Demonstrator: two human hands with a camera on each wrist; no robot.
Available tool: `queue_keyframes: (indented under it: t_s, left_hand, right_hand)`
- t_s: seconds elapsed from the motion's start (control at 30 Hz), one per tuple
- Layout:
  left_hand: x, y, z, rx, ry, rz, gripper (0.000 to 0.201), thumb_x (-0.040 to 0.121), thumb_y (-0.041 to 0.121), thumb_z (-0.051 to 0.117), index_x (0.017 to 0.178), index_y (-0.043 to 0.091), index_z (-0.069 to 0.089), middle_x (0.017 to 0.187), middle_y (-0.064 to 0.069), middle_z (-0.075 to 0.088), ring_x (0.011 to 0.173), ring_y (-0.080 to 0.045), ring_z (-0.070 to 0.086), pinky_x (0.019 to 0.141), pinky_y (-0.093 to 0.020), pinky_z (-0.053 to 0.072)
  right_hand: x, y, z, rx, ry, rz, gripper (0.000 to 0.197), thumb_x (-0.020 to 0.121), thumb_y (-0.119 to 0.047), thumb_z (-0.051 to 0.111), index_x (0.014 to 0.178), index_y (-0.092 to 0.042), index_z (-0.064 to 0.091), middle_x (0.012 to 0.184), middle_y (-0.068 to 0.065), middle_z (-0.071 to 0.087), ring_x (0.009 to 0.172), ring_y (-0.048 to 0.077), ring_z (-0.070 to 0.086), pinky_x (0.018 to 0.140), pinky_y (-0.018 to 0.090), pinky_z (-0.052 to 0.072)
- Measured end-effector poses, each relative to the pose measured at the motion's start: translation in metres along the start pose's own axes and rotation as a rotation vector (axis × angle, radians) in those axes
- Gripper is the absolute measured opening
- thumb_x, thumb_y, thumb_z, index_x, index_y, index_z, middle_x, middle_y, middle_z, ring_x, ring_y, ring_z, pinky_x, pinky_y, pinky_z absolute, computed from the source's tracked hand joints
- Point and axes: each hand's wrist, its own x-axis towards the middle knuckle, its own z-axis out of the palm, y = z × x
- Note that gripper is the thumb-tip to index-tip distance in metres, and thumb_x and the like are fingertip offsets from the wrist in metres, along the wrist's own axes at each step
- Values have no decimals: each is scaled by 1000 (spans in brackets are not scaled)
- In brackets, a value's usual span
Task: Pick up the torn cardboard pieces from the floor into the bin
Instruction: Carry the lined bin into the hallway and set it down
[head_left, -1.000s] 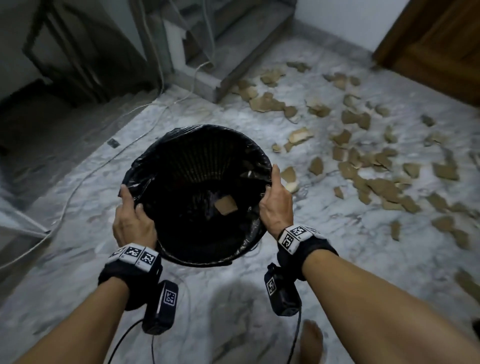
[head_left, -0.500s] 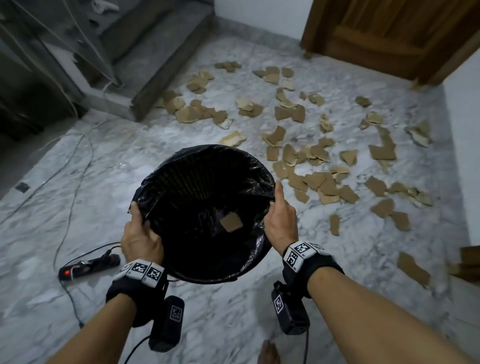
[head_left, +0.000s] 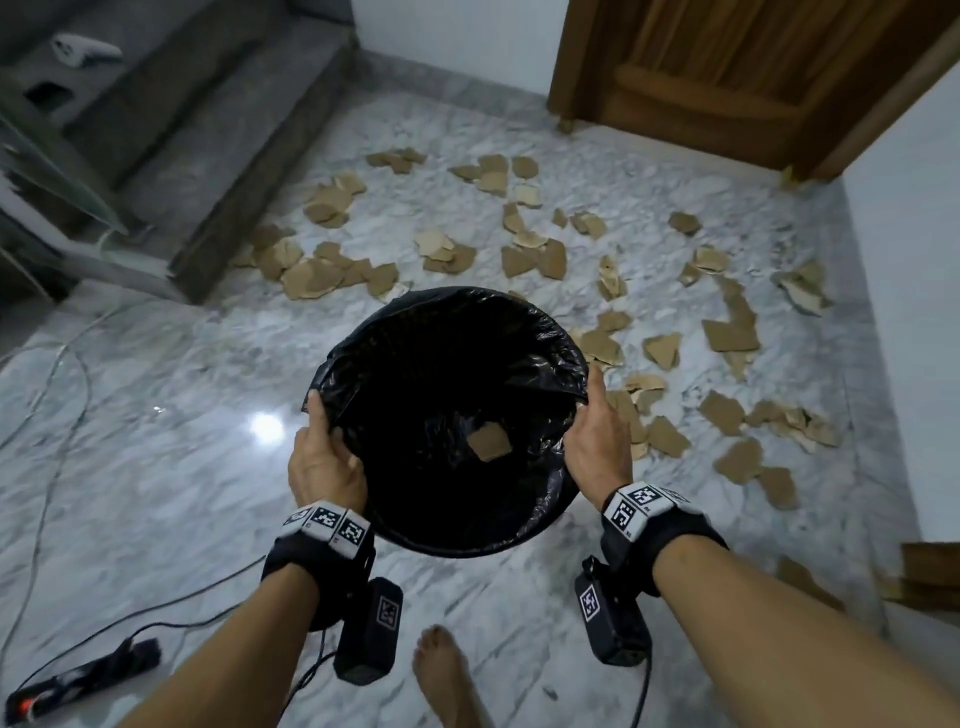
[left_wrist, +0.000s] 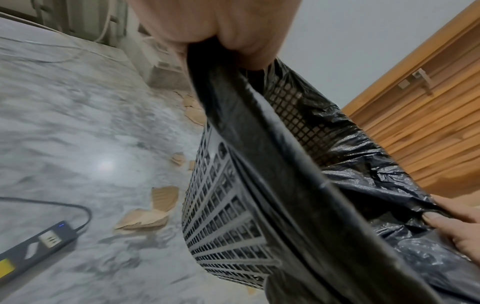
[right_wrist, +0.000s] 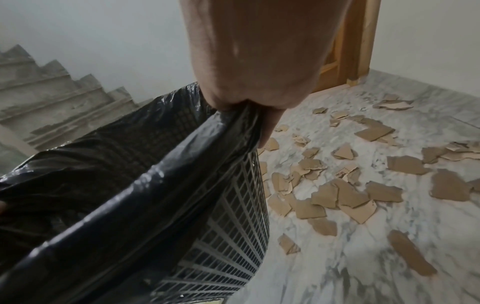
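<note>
Cardboard pieces (head_left: 545, 260) littered the floor (head_left: 156, 441); your left hand (head_left: 324, 462) and right hand (head_left: 597, 441) gripped the bin (head_left: 447, 312) rim, whose loose liner risked slipping.

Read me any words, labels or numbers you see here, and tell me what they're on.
No readable words or numbers.
Wrist bands: black-and-white square code patterns, no letters.
Cardboard pieces: faint printed marks, too blurred to read.
Power strip: yellow patch, no legible text.
</note>
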Motion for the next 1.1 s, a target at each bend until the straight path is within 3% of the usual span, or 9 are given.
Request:
queue_keyframes:
  t_s: [0.1,0.3,0.37,0.47,0.57,0.7,0.83,0.93,1.1]
  left_hand:
    - [46,31,34,27,-53,34,58,97,9,40,151,21,24,110,-24,57,101,-40,55,84,-44,42]
    - [118,94,107,64,-124,74,57,97,11,39,151,21,22,113,-24,58,103,-39,55,87,-45,42]
    - [141,114,138,86,-136,98,58,97,11,39,151,21,22,115,-25,58,103,-40,56,86,-45,43]
    - [175,144,189,138,-164,115,60,96,9,40,151,20,20,115,-26,57,102,-42,55,79,-43,43]
    - [212,171,247,137,-166,107,60,95,8,40,151,21,21,117,-26,58,103,-42,56,81,-45,44]
    - [259,199,334,163,-172,95,60,96,9,40,151,21,21,122,-28,56,106,-43,55,84,-46,44]
    - [297,217,416,139,-164,70,60,96,11,41,151,23,20,125,-26,56,109,-43,54,86,-47,44]
    - [315,223,464,143,-205,85,60,97,11,40,152,18,17,128,-26,55,112,-42,53,87,-45,42]
    - [323,219,512,189,-298,72,63,98,17,40,153,22,10,134,-23,52,113,-43,53,87,-48,46]
  right_hand:
    - [56,3,-2,-4,29,46,66,97,-4,40,154,-21,12,63,1,42,62,24,45,55,32,34]
    - [157,21,-9,48,52,166,65,98,-6,38,154,-26,13,81,9,54,77,31,56,67,42,51]
    - [195,32,-10,52,55,151,64,98,-6,37,154,-26,12,76,5,50,75,29,54,63,40,48]
    - [258,52,-11,63,58,156,64,98,-6,37,154,-26,12,81,10,56,74,34,57,63,42,51]
    - [329,74,-4,57,33,170,65,99,-6,38,155,-24,10,69,6,48,67,30,52,60,39,45]
    - [431,114,19,54,31,165,64,99,-7,39,154,-24,10,82,13,53,68,27,52,59,34,40]
    - [520,147,38,62,18,159,63,100,-7,38,154,-25,13,84,11,55,71,27,53,64,40,47]
    - [568,171,49,83,6,144,63,99,-5,39,154,-24,13,77,7,52,73,29,54,66,40,48]
    - [607,206,66,80,9,145,63,98,-3,39,154,-22,16,82,8,50,79,30,54,73,42,48]
